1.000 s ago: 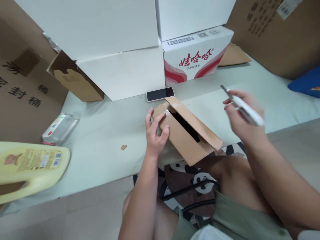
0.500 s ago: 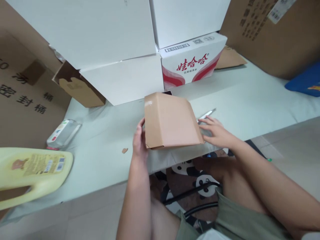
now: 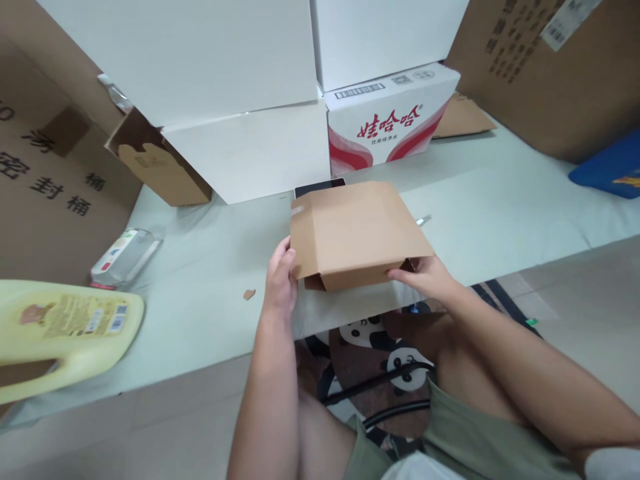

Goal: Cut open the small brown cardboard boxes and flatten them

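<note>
A brown cardboard box (image 3: 365, 220) sits in front of me on the cloth-covered table, its broad face up and a strip of clear tape at its far left corner. My left hand (image 3: 281, 275) is closed on its left side flap. With the thumb on the front panel, my right hand (image 3: 423, 275) grips the near right corner, its other fingers hidden by the cardboard. Beyond the box's right edge pokes the tip of a slim metal tool (image 3: 424, 219), mostly covered. A dark flat device (image 3: 320, 187) lies partly hidden behind the box.
White cartons (image 3: 250, 153) and a red-and-white water carton (image 3: 387, 123) stand at the back. To the left are an open small carton (image 3: 165, 175), a clear plastic container (image 3: 125, 259) and a yellow jug (image 3: 75, 333). A cardboard scrap (image 3: 249, 294) lies nearby. A blue object (image 3: 610, 167) is at right.
The box has turned and tilted so its front panel and open side flaps show. My right hand has moved from beside it to grip its near right corner. More of the dark device shows.
</note>
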A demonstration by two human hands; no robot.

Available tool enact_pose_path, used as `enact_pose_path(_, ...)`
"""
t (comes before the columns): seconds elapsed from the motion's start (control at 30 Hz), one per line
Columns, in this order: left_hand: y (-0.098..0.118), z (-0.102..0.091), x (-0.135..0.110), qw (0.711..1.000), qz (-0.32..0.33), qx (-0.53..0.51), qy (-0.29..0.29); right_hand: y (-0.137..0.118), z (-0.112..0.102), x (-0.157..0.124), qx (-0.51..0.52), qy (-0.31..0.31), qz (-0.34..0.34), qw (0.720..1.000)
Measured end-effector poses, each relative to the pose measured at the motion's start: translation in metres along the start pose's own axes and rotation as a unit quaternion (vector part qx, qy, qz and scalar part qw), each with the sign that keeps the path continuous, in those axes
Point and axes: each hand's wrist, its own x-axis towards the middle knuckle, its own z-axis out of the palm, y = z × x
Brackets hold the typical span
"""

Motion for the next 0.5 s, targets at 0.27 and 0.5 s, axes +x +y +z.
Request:
enact_pose_path(0.27,0.001,0.002,-0.001,0.997,0.019,0.076,-0.018,-0.001,-0.003,0.014,0.037,0.141,0.007,0.989)
enact_pose_path(0.5,0.006,-0.002,0.000,0.998,-0.004,0.065,0.000,-0.002,-0.006,0.020,0.172,0.219,0.046,0.959)
